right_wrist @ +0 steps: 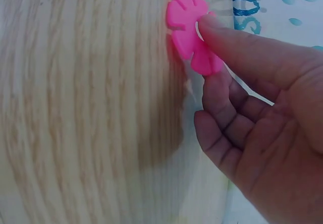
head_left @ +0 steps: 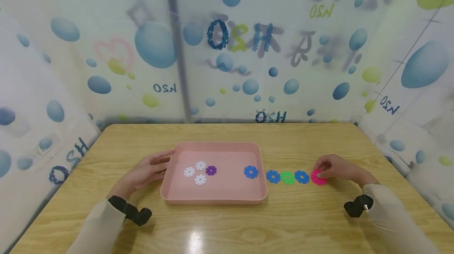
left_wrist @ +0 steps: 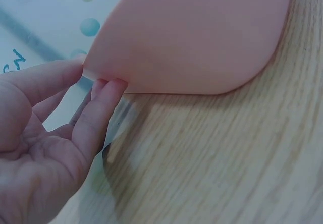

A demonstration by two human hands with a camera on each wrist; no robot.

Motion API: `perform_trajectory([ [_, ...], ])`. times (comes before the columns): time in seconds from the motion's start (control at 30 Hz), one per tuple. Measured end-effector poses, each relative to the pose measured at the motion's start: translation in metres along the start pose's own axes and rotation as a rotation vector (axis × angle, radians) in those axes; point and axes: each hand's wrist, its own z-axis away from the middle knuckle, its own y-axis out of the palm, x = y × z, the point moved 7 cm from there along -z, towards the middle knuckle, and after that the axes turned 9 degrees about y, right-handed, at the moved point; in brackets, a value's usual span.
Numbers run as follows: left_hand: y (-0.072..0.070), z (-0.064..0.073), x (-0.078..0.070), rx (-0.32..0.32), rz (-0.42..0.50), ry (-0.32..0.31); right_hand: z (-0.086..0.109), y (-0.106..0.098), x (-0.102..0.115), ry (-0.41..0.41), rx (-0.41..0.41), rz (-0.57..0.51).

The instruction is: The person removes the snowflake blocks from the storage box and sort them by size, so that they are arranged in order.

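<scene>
My right hand (head_left: 335, 168) pinches a pink notched flower-shaped disc (head_left: 318, 178) between thumb and fingers, just over the table. The right wrist view shows that pink disc (right_wrist: 187, 24) tilted, the thumb on its face. To its left, a blue disc (head_left: 302, 177), a green disc (head_left: 287, 177) and another blue disc (head_left: 273, 177) lie in a row. My left hand (head_left: 148, 170) has its fingers extended, their tips touching the outer left side of the pink tray (head_left: 220, 197). Up close, the left fingers (left_wrist: 108, 95) rest against the tray wall (left_wrist: 197, 42).
Inside the tray lie three white discs (head_left: 200, 179), a purple disc (head_left: 211, 170) and, near the right wall, a blue disc (head_left: 251, 172). The wooden table (head_left: 227, 230) meets a patterned curtain (head_left: 227, 88) at its back edge. Each wrist wears a black camera mount (head_left: 129, 210).
</scene>
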Motion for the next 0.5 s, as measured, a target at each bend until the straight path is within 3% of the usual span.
perform_trajectory([
  [0.5, -0.0018, -0.0003, 0.002, -0.012, -0.009, -0.003, -0.0053, 0.0044, -0.0058, 0.03, 0.008, -0.02],
])
